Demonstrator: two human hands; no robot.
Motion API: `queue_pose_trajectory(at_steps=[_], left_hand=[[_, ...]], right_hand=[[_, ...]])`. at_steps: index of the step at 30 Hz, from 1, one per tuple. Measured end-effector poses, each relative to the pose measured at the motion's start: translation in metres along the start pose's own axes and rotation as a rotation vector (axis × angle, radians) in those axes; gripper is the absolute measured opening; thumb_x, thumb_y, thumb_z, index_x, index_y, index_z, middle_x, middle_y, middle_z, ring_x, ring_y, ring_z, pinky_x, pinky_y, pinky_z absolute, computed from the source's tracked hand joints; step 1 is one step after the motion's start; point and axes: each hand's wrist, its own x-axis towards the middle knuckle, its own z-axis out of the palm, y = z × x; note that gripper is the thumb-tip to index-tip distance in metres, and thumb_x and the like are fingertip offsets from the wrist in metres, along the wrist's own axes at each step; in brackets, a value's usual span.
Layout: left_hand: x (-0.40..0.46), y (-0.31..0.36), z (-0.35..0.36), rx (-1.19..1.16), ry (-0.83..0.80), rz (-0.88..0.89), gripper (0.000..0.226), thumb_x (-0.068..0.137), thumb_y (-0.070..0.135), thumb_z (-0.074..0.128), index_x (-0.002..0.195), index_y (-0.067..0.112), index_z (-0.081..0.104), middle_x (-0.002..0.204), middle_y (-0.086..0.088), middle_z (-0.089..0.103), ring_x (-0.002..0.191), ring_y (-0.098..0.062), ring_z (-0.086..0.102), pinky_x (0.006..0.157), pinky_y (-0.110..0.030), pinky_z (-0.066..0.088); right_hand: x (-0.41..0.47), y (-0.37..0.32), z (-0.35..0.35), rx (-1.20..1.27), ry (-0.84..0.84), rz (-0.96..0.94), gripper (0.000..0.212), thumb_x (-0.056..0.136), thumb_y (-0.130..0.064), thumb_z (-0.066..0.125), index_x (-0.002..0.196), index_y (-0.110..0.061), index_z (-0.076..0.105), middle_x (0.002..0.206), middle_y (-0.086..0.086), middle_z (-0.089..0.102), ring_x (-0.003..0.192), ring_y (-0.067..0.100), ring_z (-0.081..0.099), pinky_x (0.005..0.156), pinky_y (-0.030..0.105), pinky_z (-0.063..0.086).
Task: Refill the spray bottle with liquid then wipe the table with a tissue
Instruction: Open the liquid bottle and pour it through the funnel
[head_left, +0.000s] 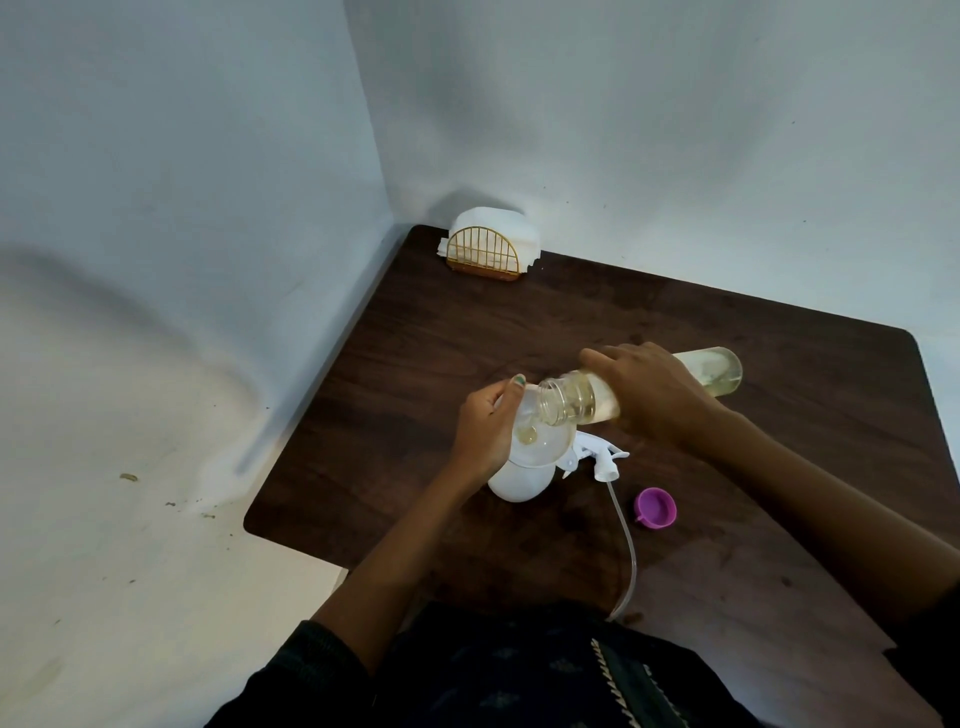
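Soft, dim, cool light fills the scene, with no hard glare. The pale walls (649, 130) show broad grey smudged shadows, darkest in the corner behind the tissue holder (487, 253). The dark table (779, 467) soaks up light and its wood grain is faint. Wide-angle distortion bends the table edges and wall lines. The picture is slightly soft throughout, most of all at the bottom edge.

The right hand (654, 395) conceals the middle of the clear bottle (719, 371). The left hand (485, 426) and funnel (545, 441) hide the spray bottle (519, 486) neck.
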Motion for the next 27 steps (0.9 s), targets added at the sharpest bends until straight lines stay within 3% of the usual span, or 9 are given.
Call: queue_pose_trajectory(at_steps=[4, 9, 13, 15, 27], left_hand=[[0.0002, -0.0006, -0.0001, -0.005, -0.001, 0.001, 0.039, 0.097, 0.03, 0.045, 0.076, 0.003, 0.064, 0.07, -0.013, 0.054, 0.067, -0.02, 0.049, 0.062, -0.035, 0.039], [-0.0011, 0.002, 0.0003, 0.003, -0.002, -0.002, 0.036, 0.098, 0.028, 0.044, 0.068, 0.02, 0.062, 0.07, -0.011, 0.054, 0.068, -0.019, 0.049, 0.061, -0.032, 0.039], [0.0004, -0.0016, 0.0005, 0.002, 0.011, 0.014, 0.043, 0.097, 0.03, 0.045, 0.079, -0.006, 0.06, 0.069, -0.011, 0.051, 0.066, -0.019, 0.046, 0.061, -0.033, 0.036], [0.0008, -0.003, 0.0002, 0.005, 0.017, 0.032, 0.047, 0.097, 0.03, 0.046, 0.076, -0.011, 0.054, 0.066, -0.009, 0.048, 0.063, -0.019, 0.042, 0.059, -0.033, 0.034], [0.0038, -0.0058, 0.0007, 0.03, 0.008, 0.038, 0.049, 0.096, 0.033, 0.045, 0.079, -0.011, 0.054, 0.068, -0.01, 0.049, 0.065, -0.02, 0.044, 0.06, -0.033, 0.035]], right_hand=[[-0.0001, 0.0005, -0.0002, -0.006, -0.002, -0.006, 0.046, 0.073, -0.025, 0.071, 0.113, -0.018, 0.048, 0.108, 0.004, 0.063, 0.1, 0.024, 0.059, 0.081, 0.035, 0.04], [0.0001, -0.0007, -0.0008, -0.004, -0.018, -0.003, 0.047, 0.074, -0.025, 0.071, 0.115, -0.019, 0.048, 0.109, 0.003, 0.062, 0.102, 0.023, 0.058, 0.083, 0.035, 0.039], [-0.0006, -0.001, -0.0023, 0.001, -0.007, -0.005, 0.045, 0.074, -0.024, 0.071, 0.113, -0.017, 0.049, 0.107, 0.005, 0.063, 0.1, 0.025, 0.058, 0.079, 0.033, 0.036], [-0.0007, -0.0014, -0.0029, -0.009, -0.014, -0.005, 0.044, 0.074, -0.023, 0.069, 0.112, -0.017, 0.048, 0.105, 0.004, 0.062, 0.099, 0.025, 0.058, 0.076, 0.031, 0.032], [-0.0008, -0.0025, -0.0066, -0.012, -0.033, -0.005, 0.044, 0.075, -0.024, 0.068, 0.114, -0.017, 0.048, 0.106, 0.004, 0.062, 0.099, 0.024, 0.057, 0.077, 0.031, 0.034]])
